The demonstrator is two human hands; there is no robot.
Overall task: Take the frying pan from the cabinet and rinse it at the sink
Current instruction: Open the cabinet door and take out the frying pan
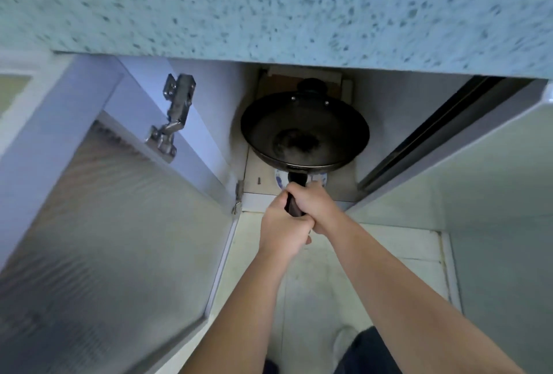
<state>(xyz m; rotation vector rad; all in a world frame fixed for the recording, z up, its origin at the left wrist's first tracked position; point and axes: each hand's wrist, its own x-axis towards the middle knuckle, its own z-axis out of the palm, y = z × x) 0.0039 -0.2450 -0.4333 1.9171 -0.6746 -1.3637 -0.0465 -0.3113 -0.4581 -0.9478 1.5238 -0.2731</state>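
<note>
A black frying pan (305, 128) with a deep round bowl hangs in the open mouth of the cabinet (335, 182) under the counter, its small far handle pointing inward. Its long dark handle (294, 194) points toward me. My left hand (281, 224) and my right hand (314, 206) both wrap that handle, side by side and touching. The sink is not in view.
The speckled blue-green countertop (269, 8) overhangs the top of the view. The left cabinet door (104, 224), with frosted glass and a metal hinge (173, 116), stands open; the right door (478, 179) is open too. A blue-and-white plate (279, 180) lies under the pan. Pale floor tiles lie below.
</note>
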